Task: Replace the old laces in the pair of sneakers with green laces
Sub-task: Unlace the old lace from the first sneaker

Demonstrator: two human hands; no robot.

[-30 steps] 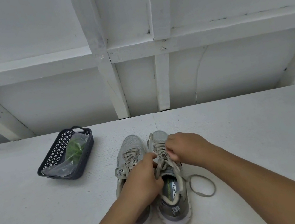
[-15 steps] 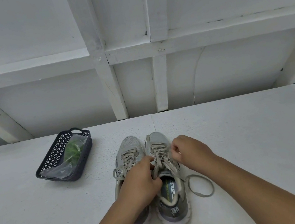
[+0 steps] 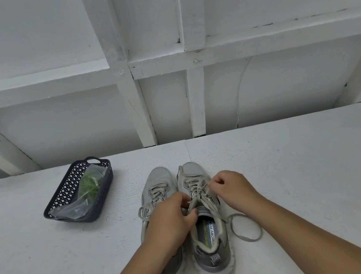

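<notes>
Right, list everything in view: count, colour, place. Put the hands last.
sneakers: two, grey, side by side at the middle of the table, toes pointing away.
old laces: beige, still threaded in both sneakers; a loose loop lies on the table right of the right sneaker.
basket: one, dark perforated plastic, far left of the sneakers.
bag: one, clear plastic with something green inside, in the basket.
table: one, white.
wall: white boards and beams behind the table.
left hand: on the right sneaker's laces near the tongue.
right hand: pinches a lace on the right sneaker.
</notes>
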